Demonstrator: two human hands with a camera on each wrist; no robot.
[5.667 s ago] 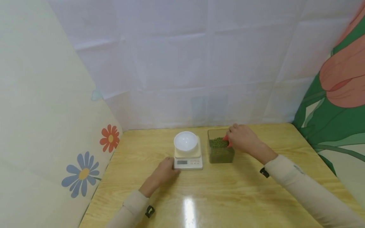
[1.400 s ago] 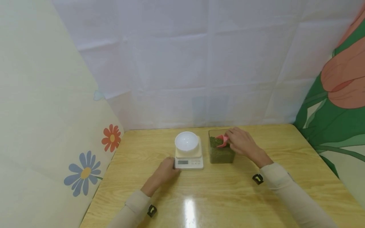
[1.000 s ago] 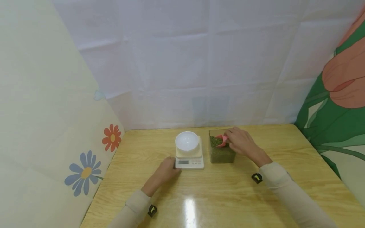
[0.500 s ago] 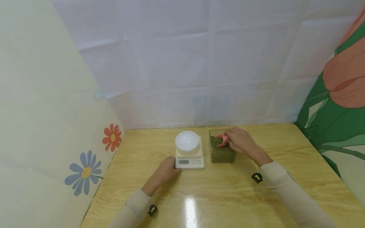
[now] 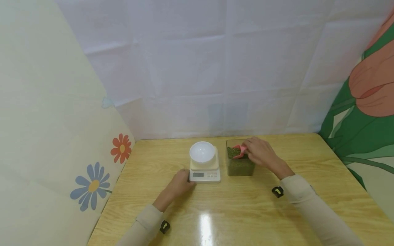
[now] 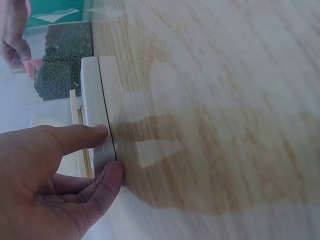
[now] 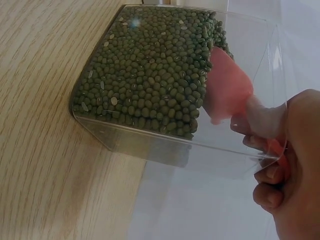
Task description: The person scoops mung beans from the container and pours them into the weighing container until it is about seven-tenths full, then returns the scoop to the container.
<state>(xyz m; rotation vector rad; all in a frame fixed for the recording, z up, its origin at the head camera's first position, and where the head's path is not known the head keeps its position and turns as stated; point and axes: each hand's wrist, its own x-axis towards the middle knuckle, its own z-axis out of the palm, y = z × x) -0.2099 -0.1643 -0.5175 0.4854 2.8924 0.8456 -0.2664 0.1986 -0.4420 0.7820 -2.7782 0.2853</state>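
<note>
In the head view, a white bowl (image 5: 202, 152) sits on a white kitchen scale (image 5: 212, 176) with a small display. My left hand (image 5: 180, 183) grips the scale's front left corner, thumb along its front edge and fingers curled at its side (image 6: 95, 92). To the scale's right stands a clear plastic container (image 5: 240, 169) of green mung beans (image 7: 150, 75). My right hand (image 5: 260, 152) holds a pink scoop (image 7: 227, 85) by its handle, fingers curled round it. The scoop's head is inside the container, its lip against the beans; how full it is cannot be told.
A light wood-grain table (image 5: 234, 212) carries everything. White sheeting (image 5: 184, 68) hangs behind it, a flower-printed panel (image 5: 77, 136) stands at the left, and a tulip-printed panel (image 5: 366, 136) at the right.
Compared with several seconds ago, my right hand has shifted slightly and more of the scoop shows above the beans. Over the last second both hands have stayed nearly still.
</note>
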